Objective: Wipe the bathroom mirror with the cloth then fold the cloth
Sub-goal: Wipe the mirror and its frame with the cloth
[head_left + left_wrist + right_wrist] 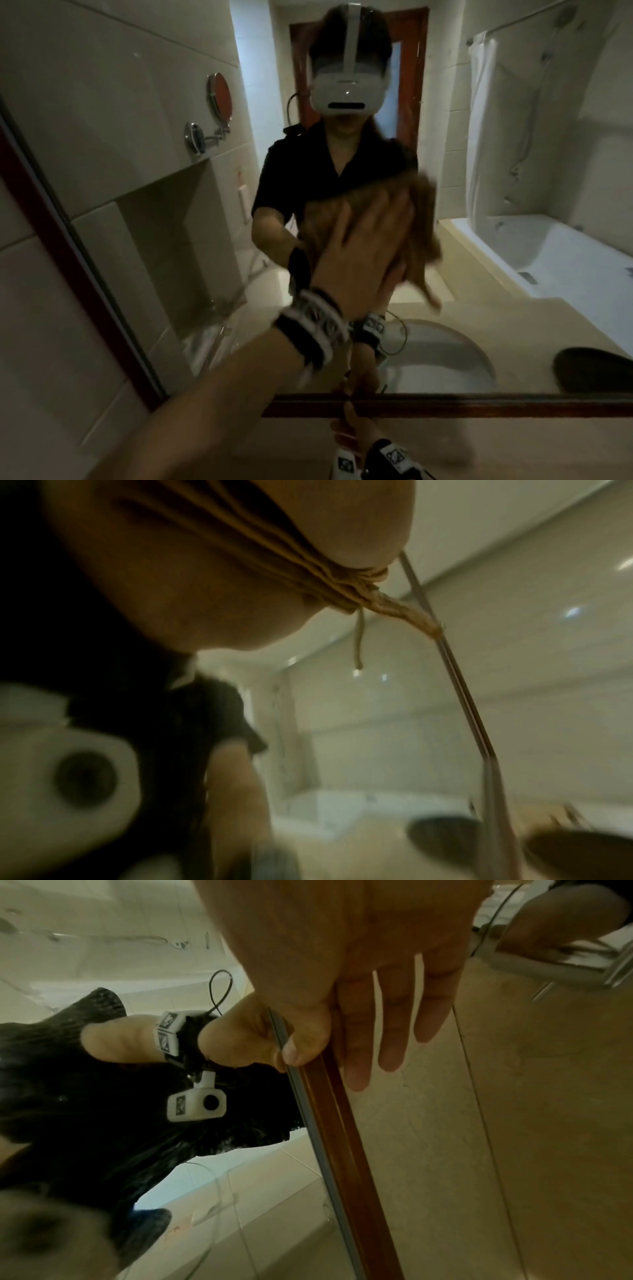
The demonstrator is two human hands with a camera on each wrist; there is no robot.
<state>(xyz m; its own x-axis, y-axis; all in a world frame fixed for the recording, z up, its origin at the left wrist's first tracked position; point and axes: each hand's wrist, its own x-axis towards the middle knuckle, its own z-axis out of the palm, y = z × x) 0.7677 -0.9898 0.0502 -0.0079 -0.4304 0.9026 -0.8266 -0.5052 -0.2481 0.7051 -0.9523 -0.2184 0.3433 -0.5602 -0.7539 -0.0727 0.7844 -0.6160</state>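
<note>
The bathroom mirror [479, 405] has a dark red wooden frame and fills most of the head view. My left hand [363, 246] lies flat with spread fingers and presses a brown cloth [423, 219] against the glass at the middle. The cloth sticks out above and to the right of the hand. In the left wrist view the bunched cloth [377, 604] is squeezed against the glass. My right hand [349, 425] rests on the lower frame [342, 1123]. Its fingers [390, 1020] lie straight over the wood and the wall, the thumb on the glass edge.
A beige stone surface [513, 445] runs below the frame, and tiled wall [51, 308] lies to its left. The glass reflects me, a basin, a bathtub with a white curtain, a round wall mirror and a door. A chrome fitting [548, 969] shows beyond my right fingers.
</note>
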